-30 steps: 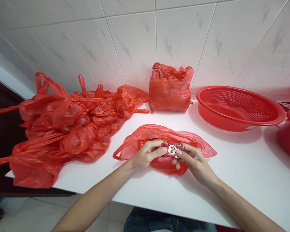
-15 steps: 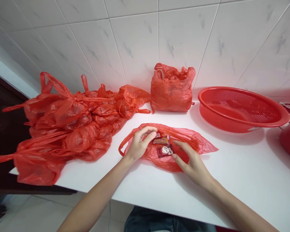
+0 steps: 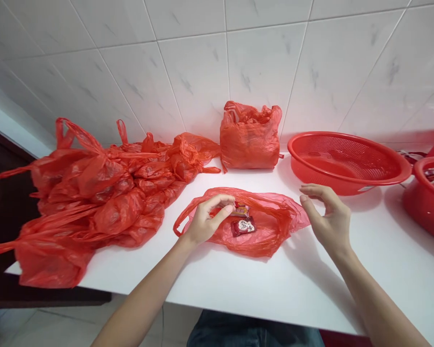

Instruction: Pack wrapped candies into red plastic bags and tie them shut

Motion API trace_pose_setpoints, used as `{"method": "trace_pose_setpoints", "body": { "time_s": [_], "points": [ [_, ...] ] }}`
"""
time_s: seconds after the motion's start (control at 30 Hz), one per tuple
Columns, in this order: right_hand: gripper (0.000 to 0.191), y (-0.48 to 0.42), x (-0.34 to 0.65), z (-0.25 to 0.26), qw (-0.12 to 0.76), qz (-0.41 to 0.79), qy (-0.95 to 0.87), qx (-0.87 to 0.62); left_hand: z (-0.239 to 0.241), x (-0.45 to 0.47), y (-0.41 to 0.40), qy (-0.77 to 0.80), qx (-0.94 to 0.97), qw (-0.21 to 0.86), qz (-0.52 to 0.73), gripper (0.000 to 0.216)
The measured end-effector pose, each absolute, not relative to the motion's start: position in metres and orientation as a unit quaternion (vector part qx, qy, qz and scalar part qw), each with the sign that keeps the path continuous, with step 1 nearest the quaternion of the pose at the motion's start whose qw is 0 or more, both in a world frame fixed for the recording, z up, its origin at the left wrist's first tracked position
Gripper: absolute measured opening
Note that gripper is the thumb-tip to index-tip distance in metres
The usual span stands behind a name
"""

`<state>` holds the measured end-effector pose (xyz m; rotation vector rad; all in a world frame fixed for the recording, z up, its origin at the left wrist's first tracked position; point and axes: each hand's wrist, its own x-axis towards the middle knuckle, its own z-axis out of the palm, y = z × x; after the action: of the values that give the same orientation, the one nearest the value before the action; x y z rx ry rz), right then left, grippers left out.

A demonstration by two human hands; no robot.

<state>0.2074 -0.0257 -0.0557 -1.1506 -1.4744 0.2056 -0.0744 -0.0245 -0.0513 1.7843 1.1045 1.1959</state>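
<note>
A red plastic bag (image 3: 264, 236) lies spread on the white table with its mouth open. Inside rest a dark red wrapped snack (image 3: 243, 226) with a pale label and a yellow-and-pink wrapped snack (image 3: 240, 211). Over the bag's left part, my left hand (image 3: 211, 217) has its thumb and curled fingers nearly together beside the snacks; what sits between the fingertips is unclear. My right hand (image 3: 329, 219) is raised off the table to the right of the bag, fingers apart and holding nothing.
Tied red bags (image 3: 104, 188) are heaped on the left. An upright red bag (image 3: 250, 140) stands against the tiled wall. To the right are a red mesh basket (image 3: 350, 178) and a red tub (image 3: 419, 193) holding wrapped items. The table's front edge (image 3: 217, 308) runs close to my body.
My right hand has left the snacks in the bag and moved right, past the bag's end. My left hand has stayed at the bag. The view has shifted slightly right.
</note>
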Motion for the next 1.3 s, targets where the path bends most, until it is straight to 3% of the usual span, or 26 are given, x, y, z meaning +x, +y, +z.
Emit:
{"method": "trace_pose_setpoints", "body": {
  "time_s": [0.13,0.33,0.47,0.6,0.73,0.87,1.07,1.3],
  "points": [
    [0.031,-0.017,0.219,-0.057,0.514,0.139,-0.664,-0.525,-0.053,-0.073,-0.026,0.409,0.741,0.307,0.435,0.023],
    [0.087,-0.021,0.21,-0.066,0.301,0.14,-0.767,-0.549,-0.061,-0.064,-0.027,0.408,0.774,0.289,0.388,0.028],
    [0.101,-0.026,0.199,-0.069,0.229,0.126,-0.77,-0.583,-0.068,-0.048,-0.03,0.411,0.8,0.315,0.304,0.039],
    [0.089,-0.027,0.196,-0.071,0.254,0.126,-0.743,-0.607,-0.055,-0.024,-0.027,0.344,0.807,0.365,0.313,0.044],
    [0.063,-0.025,0.2,-0.067,0.405,0.173,-0.702,-0.56,-0.016,-0.004,-0.019,0.277,0.793,0.399,0.367,0.044],
    [0.053,-0.025,0.206,-0.055,0.532,0.263,-0.613,-0.521,0.023,-0.016,-0.022,0.309,0.867,0.274,0.279,0.029],
    [0.044,-0.026,0.214,-0.043,0.597,0.29,-0.566,-0.489,0.021,-0.082,-0.054,0.43,0.88,0.04,0.199,0.027],
    [0.033,-0.028,0.222,-0.033,0.615,0.308,-0.562,-0.459,-0.008,-0.12,-0.065,0.569,0.794,-0.006,0.211,0.036]
  ]
}}
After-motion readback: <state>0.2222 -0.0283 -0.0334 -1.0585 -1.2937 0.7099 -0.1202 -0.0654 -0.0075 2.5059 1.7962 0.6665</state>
